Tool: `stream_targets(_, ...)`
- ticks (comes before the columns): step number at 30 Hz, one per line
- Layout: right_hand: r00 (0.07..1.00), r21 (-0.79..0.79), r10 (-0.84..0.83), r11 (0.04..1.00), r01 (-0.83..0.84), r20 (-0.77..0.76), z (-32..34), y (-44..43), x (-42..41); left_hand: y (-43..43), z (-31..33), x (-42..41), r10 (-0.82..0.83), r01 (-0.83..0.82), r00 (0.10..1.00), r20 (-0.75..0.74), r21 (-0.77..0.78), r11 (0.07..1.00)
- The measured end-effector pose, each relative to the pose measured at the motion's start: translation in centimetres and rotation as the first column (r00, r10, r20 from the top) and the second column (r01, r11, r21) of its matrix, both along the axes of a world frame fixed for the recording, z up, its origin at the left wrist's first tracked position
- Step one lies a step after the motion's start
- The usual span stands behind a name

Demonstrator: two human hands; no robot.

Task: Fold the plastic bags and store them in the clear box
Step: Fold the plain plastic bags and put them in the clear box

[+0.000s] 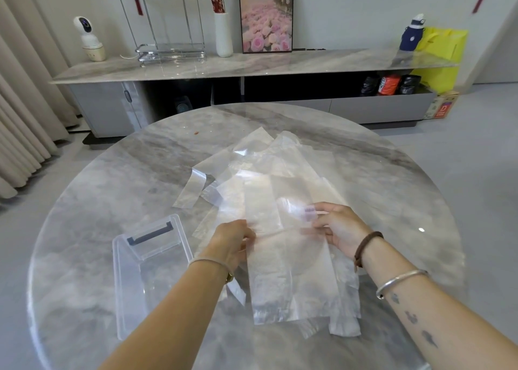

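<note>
Several thin, see-through plastic bags (260, 170) lie overlapping in a loose pile in the middle of a round marble table (112, 173). One bag (291, 280) is lifted above the pile and hangs down toward me. My left hand (232, 243) pinches its upper left edge and my right hand (339, 229) pinches its upper right edge. The clear box (134, 291) stands open and empty on the table to the left of my left arm, with a dark latch on its far end.
Beyond the table runs a long low marble-topped cabinet (252, 64) carrying a wire rack, a white vase, a framed flower picture, a small camera, a blue bottle and a yellow bag. Curtains hang at the left. Grey floor surrounds the table.
</note>
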State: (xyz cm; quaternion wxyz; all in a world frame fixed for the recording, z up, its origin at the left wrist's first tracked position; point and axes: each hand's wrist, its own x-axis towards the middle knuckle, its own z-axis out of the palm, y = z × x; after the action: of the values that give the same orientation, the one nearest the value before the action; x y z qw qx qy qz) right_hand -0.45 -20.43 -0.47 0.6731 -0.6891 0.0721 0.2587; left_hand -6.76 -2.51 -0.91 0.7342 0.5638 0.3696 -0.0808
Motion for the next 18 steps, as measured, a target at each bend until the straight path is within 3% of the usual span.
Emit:
stream_targets(4, 0.998, 0.107, -0.051, 0.993, 0.046, 0.04, 0.4, 0.2, -0.1, -0.1, 0.4, -0.2, 0.036, -0.034, 0.998, 0.051, -0.038, 0.999)
stream_targets(13, 0.996, 0.19, -0.093, 0.978, 0.09, 0.006, 0.7, 0.2, -0.5, 0.3, 0.8, -0.6, 0.107, -0.1, 0.978, 0.179, -0.046, 0.994)
stream_targets(18, 0.995, 0.104, -0.078, 0.992, 0.072, 0.056, 1.0, -0.1, -0.5, 0.3, 1.2, -0.7, 0.14, -0.131, 0.961, 0.237, -0.054, 0.99)
